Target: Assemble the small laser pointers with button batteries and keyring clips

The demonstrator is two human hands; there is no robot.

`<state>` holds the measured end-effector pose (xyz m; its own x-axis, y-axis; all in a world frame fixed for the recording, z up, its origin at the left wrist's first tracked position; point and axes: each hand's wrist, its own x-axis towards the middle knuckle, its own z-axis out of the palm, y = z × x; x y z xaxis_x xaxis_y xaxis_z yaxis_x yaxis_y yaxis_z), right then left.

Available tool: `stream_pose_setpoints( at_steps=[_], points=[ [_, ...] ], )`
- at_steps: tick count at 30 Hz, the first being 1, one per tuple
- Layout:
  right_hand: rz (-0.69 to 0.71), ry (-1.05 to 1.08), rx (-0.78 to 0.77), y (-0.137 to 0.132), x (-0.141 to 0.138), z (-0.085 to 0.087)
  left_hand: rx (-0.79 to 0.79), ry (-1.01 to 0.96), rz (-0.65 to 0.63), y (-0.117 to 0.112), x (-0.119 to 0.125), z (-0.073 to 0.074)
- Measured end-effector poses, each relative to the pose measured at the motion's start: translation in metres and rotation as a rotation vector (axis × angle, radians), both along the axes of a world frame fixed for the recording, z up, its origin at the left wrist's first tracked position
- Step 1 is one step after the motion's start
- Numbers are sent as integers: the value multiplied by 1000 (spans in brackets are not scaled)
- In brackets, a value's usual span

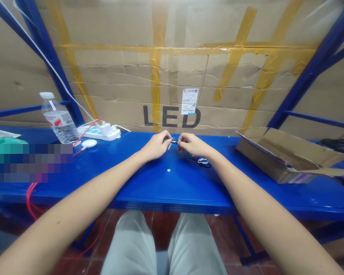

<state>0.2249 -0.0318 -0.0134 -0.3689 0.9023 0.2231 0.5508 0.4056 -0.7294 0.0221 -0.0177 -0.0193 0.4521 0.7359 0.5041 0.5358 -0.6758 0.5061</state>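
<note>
Left hand (158,145) and right hand (192,144) are pinched on a small metallic piece (174,141), aligned lengthwise left to right.

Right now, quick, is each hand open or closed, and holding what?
Left hand: closed, apparently holding small metallic pieces.
Right hand: closed, apparently pinching a small item, too blurred to identify.
</note>
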Motion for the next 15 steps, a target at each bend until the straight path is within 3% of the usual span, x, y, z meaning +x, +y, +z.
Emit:
stream_pose_setpoints(
  at_steps=[6,15],
  points=[
    [-42,175,13,9,-3,-10,-4,0,-2,-2,1,0],
    [-78,98,-3,-3,-13,-7,68,51,-17,-2,2,-1]
  ],
)
